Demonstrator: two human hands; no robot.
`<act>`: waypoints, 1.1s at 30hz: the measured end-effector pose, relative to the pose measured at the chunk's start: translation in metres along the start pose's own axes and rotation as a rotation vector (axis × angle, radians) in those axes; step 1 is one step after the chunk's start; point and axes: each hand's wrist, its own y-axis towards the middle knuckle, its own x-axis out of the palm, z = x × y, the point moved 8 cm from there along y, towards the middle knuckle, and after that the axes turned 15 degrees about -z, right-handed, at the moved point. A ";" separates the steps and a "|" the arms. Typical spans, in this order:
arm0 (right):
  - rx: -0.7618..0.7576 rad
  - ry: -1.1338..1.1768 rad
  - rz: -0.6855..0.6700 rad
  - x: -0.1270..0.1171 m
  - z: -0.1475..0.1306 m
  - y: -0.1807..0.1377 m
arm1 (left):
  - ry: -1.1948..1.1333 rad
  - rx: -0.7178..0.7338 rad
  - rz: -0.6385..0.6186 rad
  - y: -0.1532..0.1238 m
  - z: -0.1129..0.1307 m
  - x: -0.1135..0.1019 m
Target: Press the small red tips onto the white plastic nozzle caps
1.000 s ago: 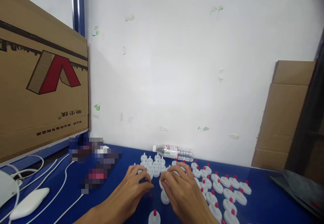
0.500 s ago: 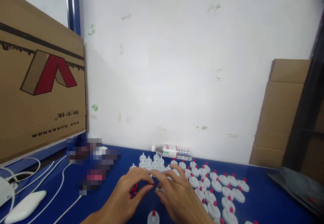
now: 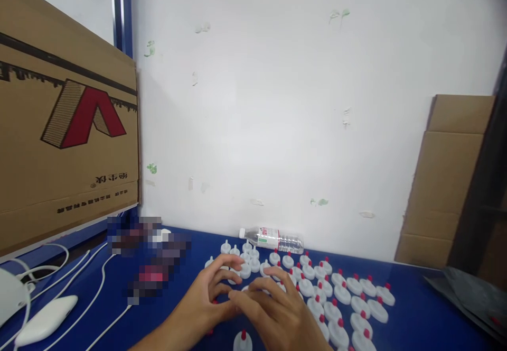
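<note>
Both my hands meet low in the middle of the blue table [image 3: 412, 314]. My left hand [image 3: 206, 301] has its fingers curled and small red tips [image 3: 214, 302] show under the palm. My right hand [image 3: 277, 314] is bent over a white cap, its fingertips pressed against the left hand's; what they pinch is hidden. Several white caps with red tips [image 3: 348, 301] stand in rows to the right. Several plain white caps [image 3: 242, 258] stand just behind the hands. One red-tipped cap [image 3: 242, 340] stands at the lower edge.
A clear water bottle [image 3: 271, 239] lies against the white wall. A big cardboard box [image 3: 67, 129] fills the left side on a blue rack. White cables and a white device [image 3: 43, 316] lie at the left. Flat cardboard [image 3: 447, 182] leans at the right, dark sheets [image 3: 471, 298] beside it.
My hands have drawn closer together and slightly toward me, right fingertips now against the left hand. The red tips under the left palm, exposed half a second ago, are mostly covered.
</note>
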 end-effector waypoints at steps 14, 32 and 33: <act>-0.032 -0.011 0.170 -0.010 -0.009 0.004 | -0.232 -0.112 -0.163 -0.007 0.000 0.021; 0.441 -0.053 -0.102 -0.017 0.125 -0.056 | 0.878 0.060 0.179 -0.007 0.014 -0.033; 0.564 -0.098 -0.161 -0.018 0.151 -0.072 | 0.927 0.072 0.207 -0.005 0.012 -0.039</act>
